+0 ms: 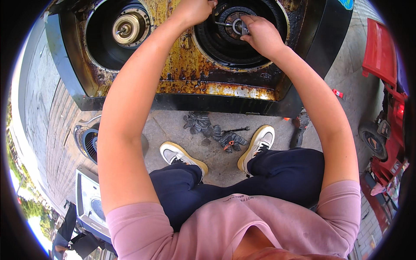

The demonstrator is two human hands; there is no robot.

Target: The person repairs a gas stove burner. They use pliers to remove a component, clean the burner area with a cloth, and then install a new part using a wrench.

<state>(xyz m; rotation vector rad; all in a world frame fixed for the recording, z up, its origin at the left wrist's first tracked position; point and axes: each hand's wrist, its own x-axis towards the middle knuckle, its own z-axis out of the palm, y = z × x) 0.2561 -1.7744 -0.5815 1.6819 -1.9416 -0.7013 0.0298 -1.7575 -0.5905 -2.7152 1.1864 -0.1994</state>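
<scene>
A large black metal housing (182, 100), coated inside with brown grease, stands in front of me. It has two round openings. Inside the left one sits a motor (127, 29) with its shaft showing. Down in the right opening is a dark round hub (226, 17) with a pale metal ring at its centre, and a thin metal rod reaches toward it. My right hand (263, 38) is closed on a small grey metal piece (244, 29) at the hub. My left hand (194, 12) is curled at the upper left of that opening; its grip is partly hidden at the picture's top edge.
Grey work gloves (199, 123) and an open-end wrench (236, 129) lie on the concrete between my shoes and the housing. A dark power tool (298, 130) rests to their right. At left are a round grille (90, 145) and a pale box (92, 199); a red vehicle (381, 56) is at right.
</scene>
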